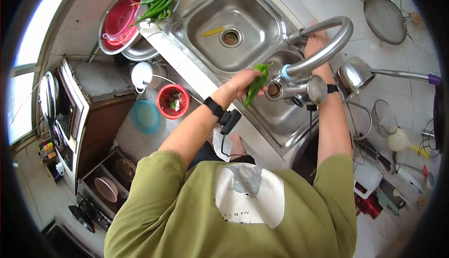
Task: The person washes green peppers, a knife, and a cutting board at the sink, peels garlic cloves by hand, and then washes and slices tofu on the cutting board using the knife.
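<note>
At a double-basin stainless-steel sink (178, 31), a person's left hand (244, 82) pinches a glossy green pepper (255, 88) by the right-hand basin (283, 118); the right hand (315, 46) is half-hidden behind a curved metal faucet (346, 26), its grip impossible to tell. One pepper is in hand, while long slender green peppers (161, 5) heaped nearby appear yet to be handled. A round red plastic bucket (161, 102) holds green and pale scraps; a silver metal bowl (110, 46) cradles a pinkish-red basin (120, 16).
</note>
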A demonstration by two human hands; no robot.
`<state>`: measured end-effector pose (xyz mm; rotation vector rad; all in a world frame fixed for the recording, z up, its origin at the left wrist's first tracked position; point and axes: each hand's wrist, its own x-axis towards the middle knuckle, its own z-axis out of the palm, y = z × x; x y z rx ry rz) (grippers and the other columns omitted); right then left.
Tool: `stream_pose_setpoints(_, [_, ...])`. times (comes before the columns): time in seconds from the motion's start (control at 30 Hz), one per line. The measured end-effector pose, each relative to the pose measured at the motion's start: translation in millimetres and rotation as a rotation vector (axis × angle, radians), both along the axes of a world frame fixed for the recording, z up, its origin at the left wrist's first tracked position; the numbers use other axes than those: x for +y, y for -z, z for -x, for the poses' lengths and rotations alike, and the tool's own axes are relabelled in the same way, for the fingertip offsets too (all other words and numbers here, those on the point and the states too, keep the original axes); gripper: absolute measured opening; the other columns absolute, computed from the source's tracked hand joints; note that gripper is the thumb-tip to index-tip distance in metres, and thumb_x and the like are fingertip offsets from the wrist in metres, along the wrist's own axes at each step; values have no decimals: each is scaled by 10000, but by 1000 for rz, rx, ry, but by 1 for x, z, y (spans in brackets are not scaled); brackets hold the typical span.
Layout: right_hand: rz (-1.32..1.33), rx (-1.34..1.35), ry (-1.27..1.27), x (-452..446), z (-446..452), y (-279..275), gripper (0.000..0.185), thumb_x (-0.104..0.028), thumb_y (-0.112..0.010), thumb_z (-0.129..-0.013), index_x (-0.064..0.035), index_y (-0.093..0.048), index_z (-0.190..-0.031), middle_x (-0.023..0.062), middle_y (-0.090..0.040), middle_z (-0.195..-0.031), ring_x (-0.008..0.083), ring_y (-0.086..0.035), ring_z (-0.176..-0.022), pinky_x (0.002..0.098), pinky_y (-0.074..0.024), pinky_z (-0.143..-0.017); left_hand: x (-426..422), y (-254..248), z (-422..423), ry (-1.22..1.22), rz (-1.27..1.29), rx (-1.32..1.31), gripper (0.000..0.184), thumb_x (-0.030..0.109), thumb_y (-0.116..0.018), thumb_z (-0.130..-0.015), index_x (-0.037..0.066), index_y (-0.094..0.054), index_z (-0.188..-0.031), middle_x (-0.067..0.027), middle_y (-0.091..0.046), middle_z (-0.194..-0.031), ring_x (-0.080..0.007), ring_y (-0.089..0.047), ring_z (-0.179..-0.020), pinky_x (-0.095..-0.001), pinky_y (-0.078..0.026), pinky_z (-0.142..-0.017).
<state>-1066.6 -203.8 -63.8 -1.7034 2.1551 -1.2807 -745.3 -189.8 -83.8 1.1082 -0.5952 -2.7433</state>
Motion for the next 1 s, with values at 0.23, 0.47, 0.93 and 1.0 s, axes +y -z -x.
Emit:
stream_pose_setpoints(0.23, [160, 89, -60, -1, -2, 7, 180, -241, -507, -1074, -93, -602, -1035, 42, -635, -932, 165, -628, -903, 352, -531, -832, 5, -5, -1, -2, -23, -35, 312, 145, -497, -1051, 37, -484, -1343, -144, -566, -1201, -301, -714, -961, -424, -666, -755])
stream_pose_setpoints(0.47, [118, -792, -36, 4, 0, 2, 235, -305, -539, -1033, -97, -646, -1049, 64, -672, -1001, 215, -645, -1011, 400, -512, -933, 2, -2, 13, -39, -36, -25, 309, 142, -485, -1054, 12, -492, -1335, -144, -629, -1146, -290, -722, -948, -421, -669, -769])
stream_pose_setpoints(0.93, [-308, -1123, -197, 94, -111, 1, 422, -295, -739, -968, -30, -649, -1284, 102, -702, -1182, 218, -691, -1022, 375, -569, -901, 14, -39, 25, -51, 317, -190, 386, 410, -559, -1081, 47, -586, -1209, -71, -669, -779, -130, -624, -568, -278, -507, -481])
stream_pose_setpoints(1.0, [-250, -1580, -271, 102, -147, 15, 465, -316, -773, -957, -39, -626, -1301, 83, -700, -1152, 180, -690, -970, 345, -589, -838, 18, -35, 9, 9, 350, -207, 503, 520, -480, -1091, 53, -582, -1246, -77, -672, -793, -137, -627, -571, -283, -516, -488])
